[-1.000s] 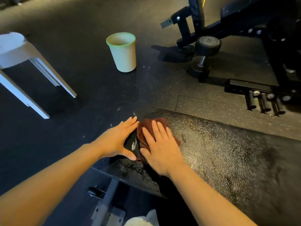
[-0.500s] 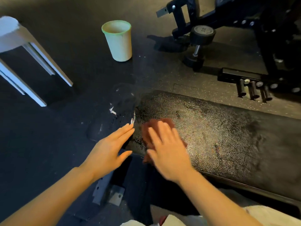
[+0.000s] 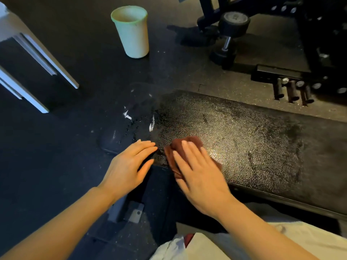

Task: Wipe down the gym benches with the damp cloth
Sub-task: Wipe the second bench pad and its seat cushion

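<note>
My right hand (image 3: 199, 177) presses flat on the cloth (image 3: 180, 147) at the bench (image 3: 244, 139) pad's near left end; my left hand (image 3: 129, 166) hovers open beside it. Beyond them, the cup (image 3: 132, 32) looks empty. Both hands sit where they were half a second ago.

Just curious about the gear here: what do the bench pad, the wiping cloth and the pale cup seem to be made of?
Bench pad: likely vinyl or faux leather, black, pebbled grain, wet sheen.
Cloth: soft brown fabric, perhaps microfibre; folds limply.
Cup: probably matte plastic, green-tinged rim.
</note>
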A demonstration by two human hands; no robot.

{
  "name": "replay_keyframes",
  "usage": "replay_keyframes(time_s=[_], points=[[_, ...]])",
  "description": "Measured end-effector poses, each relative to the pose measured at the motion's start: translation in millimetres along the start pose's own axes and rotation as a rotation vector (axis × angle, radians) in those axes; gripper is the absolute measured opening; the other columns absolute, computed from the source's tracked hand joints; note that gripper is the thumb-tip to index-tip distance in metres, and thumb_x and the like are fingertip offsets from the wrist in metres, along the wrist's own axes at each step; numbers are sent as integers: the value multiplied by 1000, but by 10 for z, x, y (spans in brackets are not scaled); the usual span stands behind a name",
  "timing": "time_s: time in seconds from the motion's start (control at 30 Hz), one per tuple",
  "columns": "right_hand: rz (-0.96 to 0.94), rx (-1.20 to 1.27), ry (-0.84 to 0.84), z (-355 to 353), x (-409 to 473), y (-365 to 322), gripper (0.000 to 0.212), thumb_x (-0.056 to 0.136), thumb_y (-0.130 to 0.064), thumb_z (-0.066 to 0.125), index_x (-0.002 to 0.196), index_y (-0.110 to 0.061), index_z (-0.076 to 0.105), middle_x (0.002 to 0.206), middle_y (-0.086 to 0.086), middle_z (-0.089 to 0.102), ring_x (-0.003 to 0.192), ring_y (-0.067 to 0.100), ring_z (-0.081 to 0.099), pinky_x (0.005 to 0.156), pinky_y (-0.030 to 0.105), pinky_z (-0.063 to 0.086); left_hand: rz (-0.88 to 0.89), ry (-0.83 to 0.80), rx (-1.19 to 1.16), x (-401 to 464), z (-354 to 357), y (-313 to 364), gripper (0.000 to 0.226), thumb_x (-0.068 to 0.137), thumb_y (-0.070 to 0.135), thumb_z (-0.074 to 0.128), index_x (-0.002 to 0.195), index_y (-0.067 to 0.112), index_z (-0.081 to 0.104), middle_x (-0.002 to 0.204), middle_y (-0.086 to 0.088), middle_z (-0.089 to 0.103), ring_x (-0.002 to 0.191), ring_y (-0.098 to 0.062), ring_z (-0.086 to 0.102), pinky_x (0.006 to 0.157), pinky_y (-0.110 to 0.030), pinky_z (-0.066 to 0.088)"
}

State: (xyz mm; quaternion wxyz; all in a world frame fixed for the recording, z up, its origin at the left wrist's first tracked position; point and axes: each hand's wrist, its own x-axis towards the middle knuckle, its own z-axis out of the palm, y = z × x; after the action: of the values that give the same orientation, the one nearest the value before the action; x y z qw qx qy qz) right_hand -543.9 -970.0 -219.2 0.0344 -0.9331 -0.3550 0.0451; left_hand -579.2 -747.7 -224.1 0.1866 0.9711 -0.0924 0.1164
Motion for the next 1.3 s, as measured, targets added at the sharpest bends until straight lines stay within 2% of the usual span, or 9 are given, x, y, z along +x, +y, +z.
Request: replay_keyframes(time_s=[0.2, 0.4, 0.53, 0.7, 0.77, 0.87, 0.97, 1.1, 1.3], points=[[-92, -31, 9, -22, 81, -31, 65, 85, -43, 40, 145, -17, 41, 155, 15, 29, 144, 29, 27, 120, 42, 18, 26, -30, -1, 36, -54, -14, 44, 91, 36, 47, 123, 10, 64, 126, -2, 63, 121, -11, 48, 109, -20, 27], [74, 91, -4, -90, -376, 415, 64, 83, -43, 39, 141, -17, 48, 154, 11, 33, 143, 27, 29, 117, 42, 19, 15, -20, 10, -4, -32, -25, 44, 92, 35, 46, 124, 11, 65, 128, -1, 62, 122, -14, 51, 109, -19, 31], [41, 73, 4, -79, -107, 145, 69, 84, -45, 39, 145, -14, 42, 156, 14, 27, 145, 30, 25, 118, 47, 19, -20, -32, -17, -17, -18, 18, 43, 94, 30, 44, 129, 11, 60, 131, -2, 60, 123, -12, 49, 111, -13, 25], [-110, 133, -15, -151, 433, -220, 71, 94, -46, 44, 153, -17, 17, 162, 13, 0, 149, 27, -3, 120, 40, -7, -63, 22, -137, 13, -60, 152, 48, 99, 30, 37, 142, 11, 43, 143, 3, 43, 132, -4, 37, 111, -14, 26], [-132, 328, -38, -248, 452, -184, 72, 93, -45, 51, 153, -22, 19, 162, 9, -1, 149, 21, -6, 120, 34, -7, -59, 32, -185, 64, -84, 209, 48, 99, 32, 37, 142, 11, 43, 146, 1, 42, 133, -5, 38, 111, -18, 29], [2, 626, 104, -333, 298, 43, 50, 94, -33, 52, 142, -20, 46, 156, 4, 29, 145, 18, 22, 116, 16, 8, 22, -23, -135, 173, -24, 345, 54, 99, 40, 39, 144, 13, 40, 149, -2, 40, 138, -14, 36, 114, -30, 29], [192, 513, 330, -246, 182, 275, 38, 92, -23, 49, 124, -6, 61, 133, 10, 56, 126, 26, 50, 108, 16, 22, 21, -178, 139, 342, 206, 571, 72, 91, 58, 36, 146, 11, 38, 153, -11, 33, 144, -28, 26, 118, -46, 16], [161, 388, 286, -173, 256, 314, 34, 94, -22, 54, 123, -6, 61, 132, 9, 56, 126, 25, 48, 108, 29, 30, 40, -239, 363, 244, 268, 495, 64, 91, 51, 34, 141, 12, 47, 147, -11, 45, 136, -28, 42, 113, -49, 30], [108, 218, 295, -70, 364, 303, 41, 76, -16, 78, 114, -7, 66, 123, 10, 62, 119, 30, 58, 107, 41, 30, -119, -115, 275, -89, -41, -147, 56, 87, 30, 40, 142, 17, 44, 149, 1, 39, 137, -21, 38, 116, -42, 17]])
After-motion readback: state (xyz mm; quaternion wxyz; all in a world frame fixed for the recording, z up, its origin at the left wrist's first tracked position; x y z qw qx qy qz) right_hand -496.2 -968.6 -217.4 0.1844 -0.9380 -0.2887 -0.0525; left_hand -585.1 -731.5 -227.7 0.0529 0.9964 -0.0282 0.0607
